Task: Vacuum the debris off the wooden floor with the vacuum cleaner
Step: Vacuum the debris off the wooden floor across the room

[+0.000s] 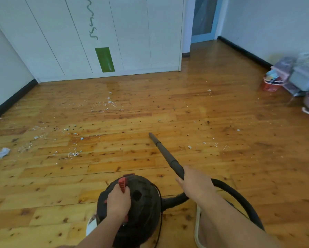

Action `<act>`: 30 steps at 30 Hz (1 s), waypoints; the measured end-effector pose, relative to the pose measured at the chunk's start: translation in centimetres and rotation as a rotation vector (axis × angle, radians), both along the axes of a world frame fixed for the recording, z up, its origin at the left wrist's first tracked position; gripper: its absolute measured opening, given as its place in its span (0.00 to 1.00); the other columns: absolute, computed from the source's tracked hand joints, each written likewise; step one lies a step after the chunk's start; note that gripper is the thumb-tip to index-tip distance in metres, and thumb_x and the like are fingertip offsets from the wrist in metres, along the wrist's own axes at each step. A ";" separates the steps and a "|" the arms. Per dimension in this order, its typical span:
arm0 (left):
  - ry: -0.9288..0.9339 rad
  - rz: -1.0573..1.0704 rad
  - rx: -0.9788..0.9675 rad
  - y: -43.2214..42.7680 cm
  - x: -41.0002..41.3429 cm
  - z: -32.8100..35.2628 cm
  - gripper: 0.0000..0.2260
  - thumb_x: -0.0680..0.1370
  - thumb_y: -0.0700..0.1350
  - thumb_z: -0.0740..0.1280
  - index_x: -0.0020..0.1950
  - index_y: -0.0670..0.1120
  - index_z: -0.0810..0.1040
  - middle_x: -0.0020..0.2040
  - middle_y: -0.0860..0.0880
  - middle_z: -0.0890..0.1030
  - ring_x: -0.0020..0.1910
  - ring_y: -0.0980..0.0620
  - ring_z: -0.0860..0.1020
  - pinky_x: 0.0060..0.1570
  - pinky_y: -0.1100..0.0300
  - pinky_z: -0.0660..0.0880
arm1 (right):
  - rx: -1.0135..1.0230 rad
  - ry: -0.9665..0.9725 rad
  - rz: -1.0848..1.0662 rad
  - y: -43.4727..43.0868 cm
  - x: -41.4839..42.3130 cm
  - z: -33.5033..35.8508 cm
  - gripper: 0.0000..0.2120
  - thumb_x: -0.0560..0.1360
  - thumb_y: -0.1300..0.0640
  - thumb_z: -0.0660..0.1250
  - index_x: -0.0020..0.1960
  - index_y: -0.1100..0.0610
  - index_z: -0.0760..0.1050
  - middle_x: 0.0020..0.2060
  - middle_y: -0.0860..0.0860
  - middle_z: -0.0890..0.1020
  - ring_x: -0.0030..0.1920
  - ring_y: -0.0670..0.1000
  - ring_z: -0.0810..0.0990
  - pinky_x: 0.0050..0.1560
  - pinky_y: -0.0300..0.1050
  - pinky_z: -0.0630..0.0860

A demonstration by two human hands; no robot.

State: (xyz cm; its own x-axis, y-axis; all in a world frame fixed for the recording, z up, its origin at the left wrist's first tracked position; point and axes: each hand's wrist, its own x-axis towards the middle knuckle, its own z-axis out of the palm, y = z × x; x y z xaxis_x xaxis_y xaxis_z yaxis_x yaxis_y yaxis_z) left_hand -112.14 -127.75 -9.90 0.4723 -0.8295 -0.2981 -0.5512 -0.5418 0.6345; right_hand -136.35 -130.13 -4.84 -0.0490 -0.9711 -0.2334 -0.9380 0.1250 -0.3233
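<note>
Gripping the black wand [165, 154] with the right hand [195, 185], fingers wrapped closed around its near end, wand slanting toward 11 o'clock, tip [151, 135] low over the wooden floor [221, 176]. Clasping the top of the black vacuum cleaner [139, 203] with the left hand [118, 201], grip closed over the handle just below the red latch [122, 184]. Sitting at 6 o'clock on the boards, canister with black hose [239, 196] looping out at its 3 o'clock side and back up to the wand. Lying scattered at 10 to 12 o'clock of the tip, white crumbs and dark specks of debris [73, 153], thickest at far left and near the white wardrobe [103, 33]; a smaller scatter [212, 144] at 3 o'clock of the tip. Crumpled paper [1, 153] at the far 9 o'clock edge. Heaped against the wall at 2 o'clock, blurred bags and a red basket [270, 85].
</note>
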 end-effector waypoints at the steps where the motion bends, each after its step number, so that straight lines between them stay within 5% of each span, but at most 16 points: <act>1: 0.002 0.005 0.002 -0.1 0.0 0.0 0.10 0.84 0.47 0.61 0.44 0.46 0.75 0.40 0.47 0.81 0.38 0.50 0.80 0.37 0.55 0.74 | 0.001 -0.026 0.009 -0.4 -0.2 0.1 0.16 0.82 0.42 0.64 0.64 0.50 0.72 0.47 0.46 0.78 0.46 0.48 0.80 0.44 0.43 0.79; 15: -0.011 -0.128 -0.003 -5.1 -1.1 -0.1 0.11 0.84 0.47 0.61 0.44 0.47 0.76 0.38 0.47 0.81 0.36 0.49 0.80 0.33 0.57 0.73 | 0.025 -0.027 -0.007 -5.1 -1.2 0.3 0.17 0.83 0.42 0.63 0.66 0.51 0.71 0.52 0.49 0.79 0.51 0.51 0.80 0.52 0.50 0.82; 30: -0.076 -0.368 0.044 -1.7 -3.8 0.3 0.11 0.85 0.49 0.60 0.48 0.45 0.76 0.40 0.45 0.81 0.36 0.46 0.80 0.32 0.54 0.72 | 0.073 -0.028 -0.306 9.6 -7.6 3.0 0.14 0.83 0.42 0.62 0.62 0.50 0.71 0.44 0.46 0.75 0.46 0.50 0.77 0.44 0.45 0.75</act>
State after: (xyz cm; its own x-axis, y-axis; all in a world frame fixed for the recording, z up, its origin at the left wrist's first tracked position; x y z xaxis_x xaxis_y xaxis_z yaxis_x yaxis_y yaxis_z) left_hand -115.95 -129.45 -9.61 0.1672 -0.9350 -0.3128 -0.7583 -0.3247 0.5652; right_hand -143.94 -120.53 -1.81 -0.3288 -0.8928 -0.3078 -0.8440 0.4240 -0.3283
